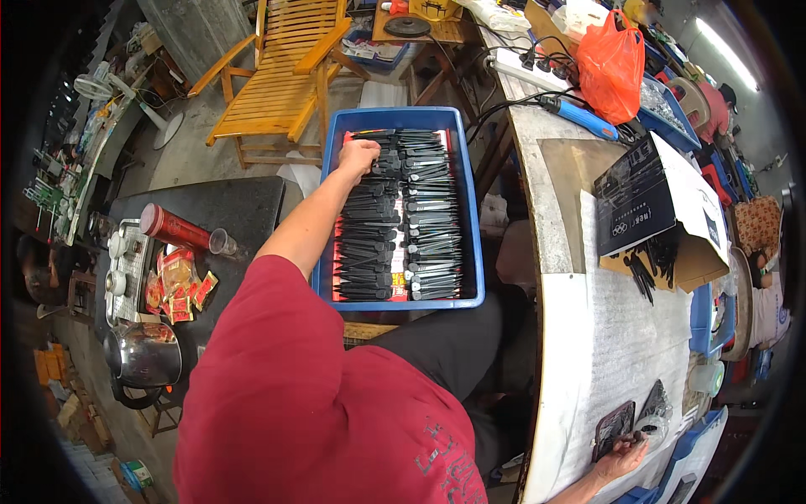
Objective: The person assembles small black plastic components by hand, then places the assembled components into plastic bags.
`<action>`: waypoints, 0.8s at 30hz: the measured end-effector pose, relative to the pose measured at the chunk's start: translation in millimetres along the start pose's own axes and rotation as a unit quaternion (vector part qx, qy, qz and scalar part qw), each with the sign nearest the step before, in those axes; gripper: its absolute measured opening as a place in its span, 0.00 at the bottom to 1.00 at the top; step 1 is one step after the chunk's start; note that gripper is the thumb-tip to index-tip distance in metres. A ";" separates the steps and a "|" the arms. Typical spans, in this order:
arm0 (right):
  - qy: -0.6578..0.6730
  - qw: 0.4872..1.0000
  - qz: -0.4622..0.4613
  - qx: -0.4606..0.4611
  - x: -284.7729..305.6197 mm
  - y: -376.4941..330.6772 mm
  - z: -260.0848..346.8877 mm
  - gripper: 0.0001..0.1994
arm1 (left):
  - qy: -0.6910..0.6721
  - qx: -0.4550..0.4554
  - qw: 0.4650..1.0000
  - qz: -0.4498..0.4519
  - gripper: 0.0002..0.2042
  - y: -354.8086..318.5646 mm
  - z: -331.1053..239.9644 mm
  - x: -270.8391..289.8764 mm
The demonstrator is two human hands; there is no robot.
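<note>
Within a deep blue plastic crate (480,252), slim black pointed pieces with rounded ends (369,227) lie stacked in two columns over red and white sheets. My left hand (359,158) reaches to the upper part of the left column. Its fingers are curled down among the pieces, and what they pinch is hidden. At the lower right, my right hand (621,459) rests over the work table, fingers bent around something small and dark. Beside it are a dark phone-like slab (614,428) and a clear plastic bag (657,412) with dark contents.
An open box (672,210) spills black pieces onto the table (562,336). Behind it are an orange bag (611,67), a power strip (529,71) and cables. A dark side table (218,202) at left bears a kettle (144,357); a wooden chair (269,76) stands beyond.
</note>
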State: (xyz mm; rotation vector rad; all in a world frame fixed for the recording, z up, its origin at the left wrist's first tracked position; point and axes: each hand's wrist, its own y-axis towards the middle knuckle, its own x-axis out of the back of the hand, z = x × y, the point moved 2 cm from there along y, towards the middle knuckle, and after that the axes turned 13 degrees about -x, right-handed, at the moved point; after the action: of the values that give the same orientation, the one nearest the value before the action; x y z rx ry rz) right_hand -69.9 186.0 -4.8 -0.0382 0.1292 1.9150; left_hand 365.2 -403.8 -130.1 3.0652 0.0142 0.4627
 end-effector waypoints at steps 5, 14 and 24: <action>-0.026 1.000 -0.005 0.006 -0.3 5.2 -0.5 0.12 | -0.050 0.026 0.996 -0.071 0.07 10.7 8.8 2.5; -0.044 0.998 -0.046 0.017 8.9 0.9 2.9 0.14 | -0.054 0.058 0.992 -0.102 0.09 25.4 10.0 -12.7; -0.098 0.995 -0.025 0.014 27.1 10.9 -6.2 0.15 | -0.006 0.087 0.987 -0.136 0.05 29.5 9.1 -17.0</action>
State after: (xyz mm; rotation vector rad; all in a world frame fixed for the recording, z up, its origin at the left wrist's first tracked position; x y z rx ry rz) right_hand -89.6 207.1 -12.5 0.1637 0.0231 1.8563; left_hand 351.7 -433.8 -142.6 3.1633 0.4909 0.4455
